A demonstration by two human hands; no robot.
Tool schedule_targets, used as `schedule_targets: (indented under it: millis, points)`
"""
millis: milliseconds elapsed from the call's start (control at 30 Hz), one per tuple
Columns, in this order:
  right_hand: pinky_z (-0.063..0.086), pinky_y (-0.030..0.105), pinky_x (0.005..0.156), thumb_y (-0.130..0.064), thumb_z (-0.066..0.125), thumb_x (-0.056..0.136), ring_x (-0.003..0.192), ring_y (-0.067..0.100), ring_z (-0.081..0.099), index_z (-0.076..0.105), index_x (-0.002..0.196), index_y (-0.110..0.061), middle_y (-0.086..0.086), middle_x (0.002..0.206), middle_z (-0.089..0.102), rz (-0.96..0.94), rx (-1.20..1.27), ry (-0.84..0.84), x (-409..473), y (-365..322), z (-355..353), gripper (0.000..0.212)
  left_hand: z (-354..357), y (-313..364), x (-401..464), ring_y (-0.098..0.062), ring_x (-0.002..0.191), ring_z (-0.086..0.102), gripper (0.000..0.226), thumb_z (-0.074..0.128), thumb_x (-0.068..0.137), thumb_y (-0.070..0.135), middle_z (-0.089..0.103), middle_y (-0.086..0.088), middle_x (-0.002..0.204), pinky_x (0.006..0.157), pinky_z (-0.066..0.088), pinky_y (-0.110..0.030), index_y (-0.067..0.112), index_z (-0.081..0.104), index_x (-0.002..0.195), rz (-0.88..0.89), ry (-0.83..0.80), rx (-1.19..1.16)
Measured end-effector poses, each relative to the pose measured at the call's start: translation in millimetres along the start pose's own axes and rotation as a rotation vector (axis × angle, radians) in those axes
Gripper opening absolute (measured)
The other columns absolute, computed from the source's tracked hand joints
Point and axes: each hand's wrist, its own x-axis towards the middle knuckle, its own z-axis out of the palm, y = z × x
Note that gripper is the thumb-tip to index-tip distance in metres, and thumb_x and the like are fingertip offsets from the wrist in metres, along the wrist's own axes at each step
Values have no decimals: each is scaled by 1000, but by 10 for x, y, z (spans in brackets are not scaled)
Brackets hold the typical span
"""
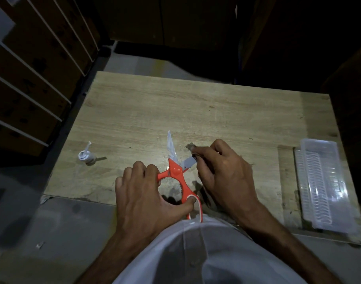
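- The left hand (pixel 146 191) lay knuckles-up over the handles of the orange scissors (pixel 175 170). Its thumb was hooked through the near loop, its fingers were curled round the far handle, and it gripped the tool firmly.
- The right hand (pixel 222 171) came in from the right of the scissors with the wrist low. Its fingers were bunched and pinched a small grey piece (pixel 190 146) at the end of the right-pointing blade. I could not tell whether the piece touched the steel.
- The scissors lay spread on the wooden table (pixel 175 103), close to its near edge. 1 blade pointed away from the person and 1 pointed right.
- Beyond the scissors the tabletop ran bare to its far edge. The near loop hung just past the near edge, over the person's white shirt.
- Well left of the scissors stood 1 small white bottle (pixel 87 156), near the table's left edge.
- Well right of the scissors lay 1 clear plastic tray (pixel 327 187), along the right edge.
- By my count there were 2 hands, 1 pair of scissors, 1 grey piece, 1 bottle and 1 tray.
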Motion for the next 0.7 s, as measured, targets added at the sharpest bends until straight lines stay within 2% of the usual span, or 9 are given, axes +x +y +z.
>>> schedule_targets:
  millis: [167, 267, 333, 433, 533, 700]
  points:
    - [41, 27, 54, -20, 70, 93, 71, 22, 63, 76, 113, -23, -1, 89, 61, 92, -33, 40, 52, 202, -28, 21, 11, -7, 6, -21, 91, 45, 80, 54, 53, 97, 43, 5, 92, 86, 41, -42, 26, 51, 88, -7, -34, -8]
    - [40, 30, 57, -16, 68, 95, 72, 21, 61, 76, 112, -17, 1, 92, 62, 182, 8, 168, 86, 353, -151, 19, 17, -16, 12, -21, 94, 46, 83, 49, 54, 100, 43, 5, 95, 88, 42, -42, 27, 50, 93, -13, -79, 11]
    - [45, 32, 63, -13, 70, 94, 75, 18, 62, 77, 111, -14, 2, 92, 65, 125, 92, 235, 38, 309, -234, 18, 13, -5, 14, -20, 94, 44, 82, 49, 53, 99, 42, 6, 96, 87, 39, -39, 27, 51, 93, -27, -85, 0]
    - [51, 35, 64, -13, 72, 93, 75, 17, 62, 78, 111, -16, 0, 88, 64, -50, 261, 78, -138, 18, -194, 18, 9, 11, 16, -18, 90, 41, 78, 52, 53, 95, 41, 6, 92, 83, 36, -37, 27, 49, 90, -9, -56, -44]
    - [51, 37, 55, -25, 70, 96, 69, 10, 58, 77, 115, -24, -7, 84, 59, -91, 297, -108, -233, -76, -29, 21, 22, 13, 2, -21, 85, 44, 70, 55, 56, 88, 41, 5, 87, 79, 37, -39, 25, 49, 84, 14, 4, -91]
    - [46, 29, 49, -21, 71, 93, 64, 11, 56, 76, 120, -25, -6, 81, 57, -128, 190, -103, -241, -36, -14, 28, 33, -6, -22, -22, 83, 45, 69, 57, 55, 88, 42, 6, 84, 78, 39, -41, 24, 49, 80, 33, 36, -97]
